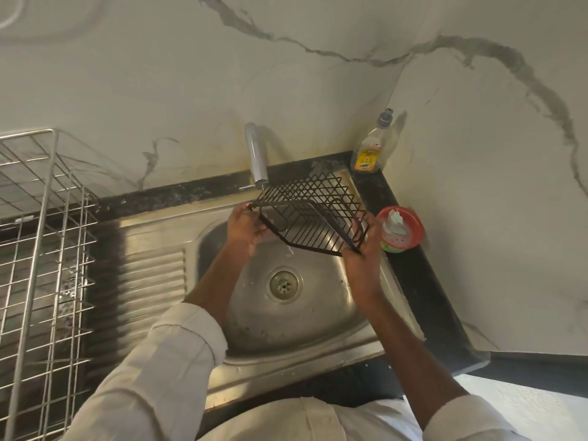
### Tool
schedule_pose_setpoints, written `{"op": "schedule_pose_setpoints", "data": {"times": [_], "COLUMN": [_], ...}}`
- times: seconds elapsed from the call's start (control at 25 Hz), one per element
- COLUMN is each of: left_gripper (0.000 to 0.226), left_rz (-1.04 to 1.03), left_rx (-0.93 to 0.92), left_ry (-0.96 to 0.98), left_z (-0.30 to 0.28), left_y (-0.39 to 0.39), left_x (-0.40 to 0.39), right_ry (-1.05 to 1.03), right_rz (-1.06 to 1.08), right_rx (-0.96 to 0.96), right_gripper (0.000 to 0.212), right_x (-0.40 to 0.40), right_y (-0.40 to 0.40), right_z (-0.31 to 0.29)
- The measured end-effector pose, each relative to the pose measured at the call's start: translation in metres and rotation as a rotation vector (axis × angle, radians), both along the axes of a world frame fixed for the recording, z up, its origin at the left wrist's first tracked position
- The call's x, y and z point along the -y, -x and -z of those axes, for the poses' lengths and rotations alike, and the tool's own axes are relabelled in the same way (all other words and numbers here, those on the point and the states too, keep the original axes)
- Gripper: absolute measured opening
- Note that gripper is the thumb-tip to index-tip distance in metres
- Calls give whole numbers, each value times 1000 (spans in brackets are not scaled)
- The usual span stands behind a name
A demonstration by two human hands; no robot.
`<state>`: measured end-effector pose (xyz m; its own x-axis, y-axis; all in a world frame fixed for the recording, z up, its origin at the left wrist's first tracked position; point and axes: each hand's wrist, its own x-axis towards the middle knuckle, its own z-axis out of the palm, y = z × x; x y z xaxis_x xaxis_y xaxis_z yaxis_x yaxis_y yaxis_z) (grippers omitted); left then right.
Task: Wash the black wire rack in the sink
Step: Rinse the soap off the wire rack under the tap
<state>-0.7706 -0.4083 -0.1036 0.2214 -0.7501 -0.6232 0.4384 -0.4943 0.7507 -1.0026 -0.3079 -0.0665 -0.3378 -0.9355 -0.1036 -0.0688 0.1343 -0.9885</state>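
Head cam is looking straight down at a stainless steel sink with a rounded bowl, a ribbed draining board pressed into the metal on its left side, and a round perforated drain in the middle of the frame. Both hands are up over the bowl holding the black wire rack, which sits just above centre of the frame, tilted, right under the chrome tap. It's a corner-shaped thing made of thin black rods, with a grid-like back panel and parallel bars running across the bottom. Left hand has its fingers curled around the rack's left corner, with the thumb up by the top rod. Right hand grips the lower right edge, fingers wrapped round the outer wire. A thin bit of water shows below the rack against the steel. Sleeves are a cream, soft-looking fabric, rolled up past the wrists. Counter around the sink is dark speckled stone, and the walls are glossy white marble-look slabs with grey veins. In the back corner, upper right of the sink, stands a clear plastic dish soap bottle with yellowish liquid and a grey cap. Right of the rack on the counter is a round red tub with a pale crumpled scrubber in it. Left edge of the frame has a big silver wire dish rack, a square grid of shiny metal.
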Motion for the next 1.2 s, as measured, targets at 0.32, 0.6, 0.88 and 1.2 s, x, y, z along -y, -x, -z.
{"op": "schedule_pose_setpoints", "data": {"times": [0.32, 0.6, 0.88, 1.2], "left_gripper": [24, 31, 21, 24], "left_rz": [-96, -185, -252, -369], "left_rx": [146, 316, 371, 110], "left_ry": [102, 177, 315, 318], "left_z": [-23, -40, -42, -49], "left_y": [-10, -36, -58, -70], "left_x": [-10, -33, -71, -110], "right_ry": [-87, -204, -272, -256], "right_rz": [40, -70, -199, -317], "right_rx": [-34, -24, 102, 187], "right_gripper": [78, 66, 61, 29], "right_x": [11, 32, 91, 119], "right_y": [4, -12, -24, -58], "right_z": [22, 27, 41, 45]}}
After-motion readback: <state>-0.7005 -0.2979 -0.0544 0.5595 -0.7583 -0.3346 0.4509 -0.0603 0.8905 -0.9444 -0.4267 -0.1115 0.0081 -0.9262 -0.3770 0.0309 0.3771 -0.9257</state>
